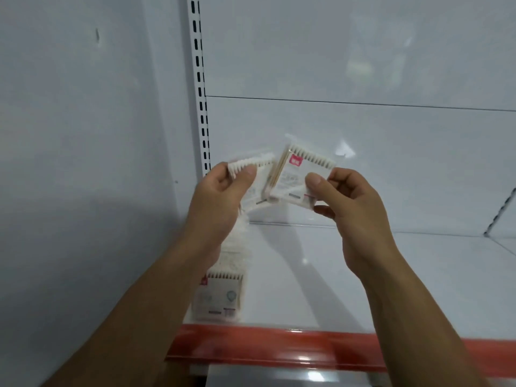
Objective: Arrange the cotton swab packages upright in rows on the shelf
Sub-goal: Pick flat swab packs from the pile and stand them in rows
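My left hand (220,199) grips a clear cotton swab package (255,177) by its top, thumb over the swab tips. My right hand (351,208) pinches a second package (296,174) with a red label at its lower right corner, tilted and overlapping the first. Both are held in the air above the white shelf (321,275). A row of several more packages (220,294) stands along the shelf's left end, partly hidden behind my left arm.
The shelf has a red front strip (307,347). A slotted white upright (201,88) runs up the left side beside a grey wall. A white back panel (363,163) closes the rear, and a bracket (499,210) shows at the far right.
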### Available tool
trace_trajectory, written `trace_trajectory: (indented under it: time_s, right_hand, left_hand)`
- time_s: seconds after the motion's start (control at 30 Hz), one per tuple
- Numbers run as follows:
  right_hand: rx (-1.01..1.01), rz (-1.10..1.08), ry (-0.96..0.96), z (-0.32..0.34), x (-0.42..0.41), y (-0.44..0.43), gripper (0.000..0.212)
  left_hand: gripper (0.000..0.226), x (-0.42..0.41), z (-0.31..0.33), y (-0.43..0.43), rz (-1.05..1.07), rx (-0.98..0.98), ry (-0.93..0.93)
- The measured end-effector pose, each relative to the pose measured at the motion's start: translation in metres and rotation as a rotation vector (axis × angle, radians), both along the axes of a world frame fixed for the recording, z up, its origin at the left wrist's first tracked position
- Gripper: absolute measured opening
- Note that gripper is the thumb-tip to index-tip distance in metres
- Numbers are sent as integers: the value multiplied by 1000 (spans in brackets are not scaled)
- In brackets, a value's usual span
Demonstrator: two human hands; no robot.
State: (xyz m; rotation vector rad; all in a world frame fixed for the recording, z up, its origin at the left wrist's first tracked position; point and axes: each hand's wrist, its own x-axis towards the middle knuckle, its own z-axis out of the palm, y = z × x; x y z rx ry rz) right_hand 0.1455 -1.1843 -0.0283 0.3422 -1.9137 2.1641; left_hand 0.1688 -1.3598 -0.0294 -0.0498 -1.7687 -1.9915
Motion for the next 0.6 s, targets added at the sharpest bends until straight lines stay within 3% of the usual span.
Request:
trace_trajectory:
  time_s: [0.3,0.6]
  right_hand:
    - [436,-95,-167,-72,-100,-23,21]
    - [643,-77,-176,-92,-131,-53,20]
  left_hand:
    - [18,-26,-2,-28,88,46,-61]
    - [17,-35,-4,-33,82,44,-60]
